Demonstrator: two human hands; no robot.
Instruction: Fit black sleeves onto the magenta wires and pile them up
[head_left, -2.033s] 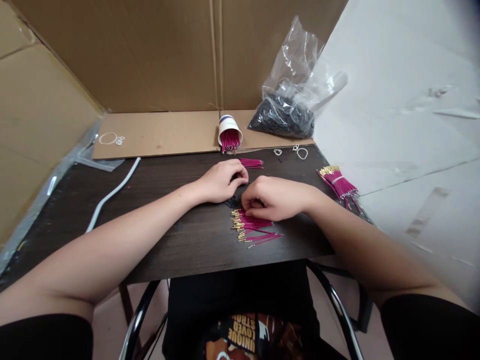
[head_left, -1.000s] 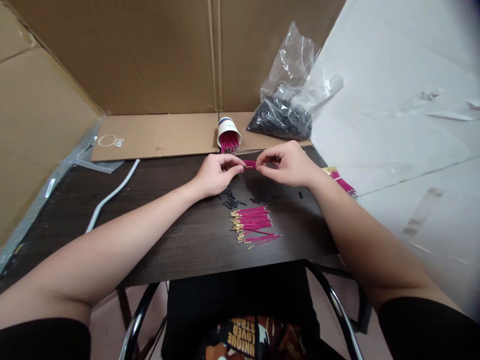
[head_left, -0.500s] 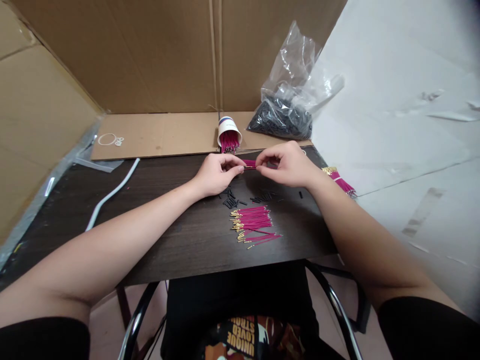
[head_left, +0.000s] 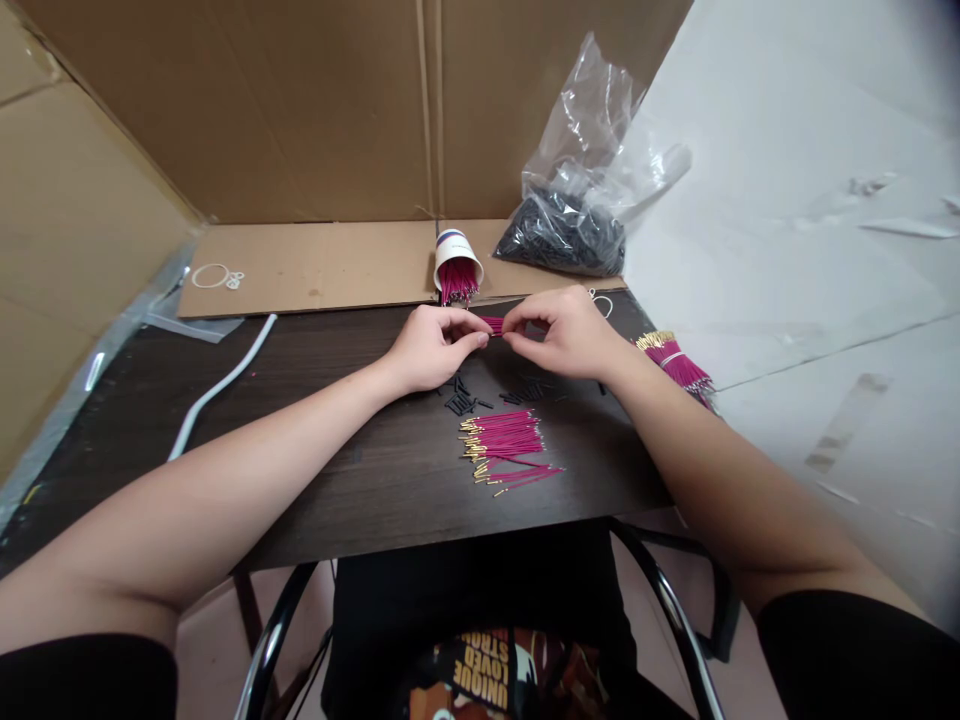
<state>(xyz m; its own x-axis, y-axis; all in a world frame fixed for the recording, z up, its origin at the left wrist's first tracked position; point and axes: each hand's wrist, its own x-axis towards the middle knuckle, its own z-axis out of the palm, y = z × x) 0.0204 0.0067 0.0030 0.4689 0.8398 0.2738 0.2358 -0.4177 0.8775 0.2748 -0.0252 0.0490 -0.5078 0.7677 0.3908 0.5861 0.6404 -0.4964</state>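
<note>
My left hand [head_left: 433, 350] is closed in a pinch on one end of a thin magenta wire, thumb against index finger. Facing it, my right hand [head_left: 564, 330] pinches at the wire's other end, its fingertips close to the left ones. More magenta wires [head_left: 493, 322] show in the gap between the hands; their ends are hidden by my fingers. Below my hands lie short black tubes [head_left: 461, 400] in loose clusters. Nearer me is a row of magenta wires [head_left: 506, 435] with gold tips on the left and silvery ends on the right.
A paper cup [head_left: 456, 258] lies tipped behind my hands, full of magenta wires. At the back right sits a clear bag [head_left: 562, 230] of black tubes. A banded wire bundle [head_left: 679, 362] rests by the right edge. To the left is a pale flexible tube [head_left: 221, 388].
My right hand has shifted slightly left, toward my left hand, narrowing the gap. A white ring behind my right hand now shows more. My left hand stays in place.
</note>
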